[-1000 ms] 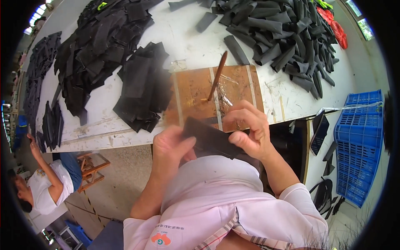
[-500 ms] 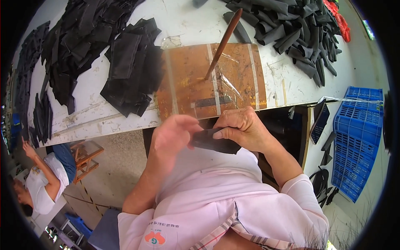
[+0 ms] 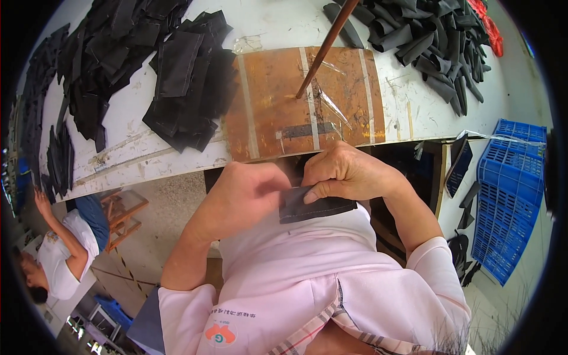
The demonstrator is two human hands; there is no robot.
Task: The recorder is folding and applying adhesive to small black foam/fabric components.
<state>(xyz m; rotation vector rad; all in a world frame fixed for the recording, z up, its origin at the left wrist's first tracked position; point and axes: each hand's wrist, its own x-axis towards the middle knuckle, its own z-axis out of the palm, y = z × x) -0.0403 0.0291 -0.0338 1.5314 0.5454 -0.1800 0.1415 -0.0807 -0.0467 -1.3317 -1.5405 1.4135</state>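
A stitched piece of black fabric [image 3: 319, 207] is held in front of my body, just below the table's front edge. My right hand [image 3: 349, 174] grips its upper edge, thumb pressed flat on the near face. At the fabric's left end is my left hand [image 3: 248, 192], fingers curled in against its upper left corner; motion blurs them and their tips are partly hidden. A line of stitching runs along the fabric's lower edge. Beyond my hands, a brown rod [image 3: 322, 53] stands slanted on a worn, taped brown board [image 3: 269, 100].
Flat black fabric pieces [image 3: 177, 77] lie heaped on the white table [image 3: 133, 154] at left. Dark rolled tubes [image 3: 408, 41] are piled at the far right, by a red plastic bag [image 3: 488, 29]. Blue crates [image 3: 509, 195] stand at right. A co-worker [image 3: 65, 248] sits at far left.
The fabric piece has turned, so its stitched lower edge and left end now show. My left hand has closed in from a more spread pose. The view has shifted slightly.
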